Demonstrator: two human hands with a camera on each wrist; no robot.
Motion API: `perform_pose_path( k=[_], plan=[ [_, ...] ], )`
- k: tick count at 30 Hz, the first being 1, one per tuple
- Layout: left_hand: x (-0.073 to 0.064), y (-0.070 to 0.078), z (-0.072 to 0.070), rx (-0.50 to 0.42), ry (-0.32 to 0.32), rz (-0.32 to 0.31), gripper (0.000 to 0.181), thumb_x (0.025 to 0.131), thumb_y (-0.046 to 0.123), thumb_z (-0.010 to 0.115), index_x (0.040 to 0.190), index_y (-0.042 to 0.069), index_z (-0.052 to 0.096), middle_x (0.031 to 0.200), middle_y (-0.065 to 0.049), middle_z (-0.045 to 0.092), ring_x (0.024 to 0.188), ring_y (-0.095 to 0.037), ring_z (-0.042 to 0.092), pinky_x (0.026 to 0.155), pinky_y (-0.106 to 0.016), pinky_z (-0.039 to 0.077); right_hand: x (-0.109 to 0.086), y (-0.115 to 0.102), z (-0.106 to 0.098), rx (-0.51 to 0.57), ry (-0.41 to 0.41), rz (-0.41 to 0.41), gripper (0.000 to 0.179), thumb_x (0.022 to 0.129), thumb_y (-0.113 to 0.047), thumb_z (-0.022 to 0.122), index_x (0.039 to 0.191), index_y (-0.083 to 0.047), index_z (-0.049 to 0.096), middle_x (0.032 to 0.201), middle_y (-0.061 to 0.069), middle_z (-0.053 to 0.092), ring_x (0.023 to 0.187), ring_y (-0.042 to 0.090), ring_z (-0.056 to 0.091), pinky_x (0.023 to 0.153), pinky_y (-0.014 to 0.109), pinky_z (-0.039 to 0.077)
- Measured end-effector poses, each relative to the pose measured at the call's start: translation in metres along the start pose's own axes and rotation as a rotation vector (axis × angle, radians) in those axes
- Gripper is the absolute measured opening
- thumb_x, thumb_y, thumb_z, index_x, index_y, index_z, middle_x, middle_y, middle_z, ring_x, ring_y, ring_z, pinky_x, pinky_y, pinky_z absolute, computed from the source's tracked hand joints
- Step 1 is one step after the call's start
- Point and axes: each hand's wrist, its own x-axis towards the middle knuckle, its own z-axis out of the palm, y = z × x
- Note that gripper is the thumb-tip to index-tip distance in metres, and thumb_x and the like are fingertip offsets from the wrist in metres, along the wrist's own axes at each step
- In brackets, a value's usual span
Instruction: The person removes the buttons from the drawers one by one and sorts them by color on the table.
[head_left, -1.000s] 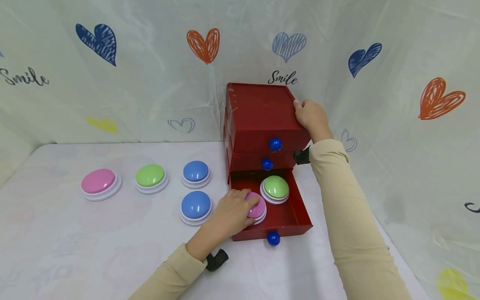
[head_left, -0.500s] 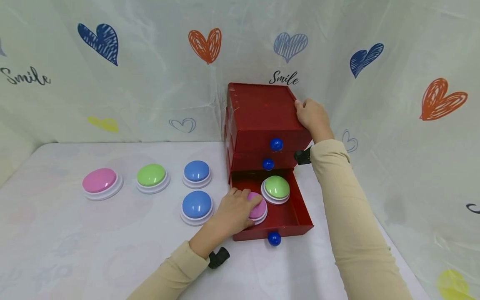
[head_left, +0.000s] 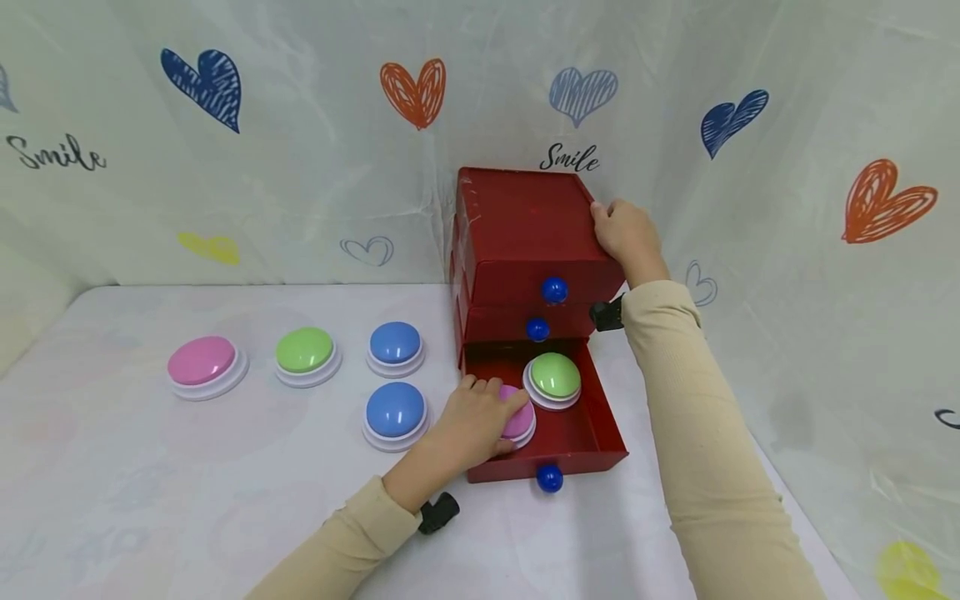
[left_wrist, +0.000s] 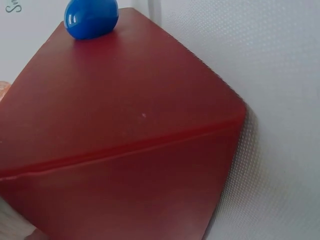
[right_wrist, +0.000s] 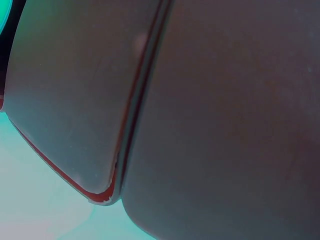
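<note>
In the head view my left hand (head_left: 468, 421) grips a pink dome push button (head_left: 519, 422) with a white base, inside the pulled-out bottom drawer (head_left: 581, 463). My fingers cover its left part. Behind it to the right, a green push button (head_left: 555, 375) sits in the same drawer. My right hand (head_left: 628, 235) holds the top right edge of the red drawer cabinet (head_left: 528, 217); some of its fingers are hidden. The left wrist view shows the drawer's outer corner and blue knob (left_wrist: 92, 17). Dark cabinet panels (right_wrist: 225, 120) fill most of the right wrist view.
Left of the cabinet, two blue push buttons (head_left: 395, 342) stand on the white table (head_left: 150, 500). Farther left are a green push button (head_left: 304, 350) and a pink push button (head_left: 202, 362). The two upper drawers are pushed in. A heart-printed curtain (head_left: 300, 167) hangs behind.
The head view shifts slightly. Both hands keep their places, the left on the pink push button and the right on the cabinet.
</note>
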Motion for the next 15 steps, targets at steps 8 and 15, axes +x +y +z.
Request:
perform_pose_path(
  k=[8,15],
  plan=[
    [0.003,0.0009,0.0007,0.038,0.004,0.015,0.056,0.075,0.048,0.072,0.119,0.024,0.046,0.104,-0.01,0.061,0.101,-0.024,0.058,0.092,-0.039,0.042,-0.0004,0.0,0.0003,-0.001,0.008,-0.006,0.052,0.1,-0.041,0.024,0.113,0.002,0.051,0.106,0.021,0.056,0.092,0.033,0.054,0.079,0.043,0.045],
    [0.0044,-0.0002,0.001,0.037,0.034,0.028,0.057,0.074,0.048,0.073,0.116,0.022,0.045,0.1,-0.01,0.061,0.097,-0.024,0.058,0.087,-0.038,0.044,0.0,0.0004,-0.0005,0.002,0.005,0.004,0.052,0.1,-0.041,0.025,0.113,0.001,0.052,0.105,0.02,0.056,0.091,0.032,0.054,0.076,0.042,0.044]
  ],
)
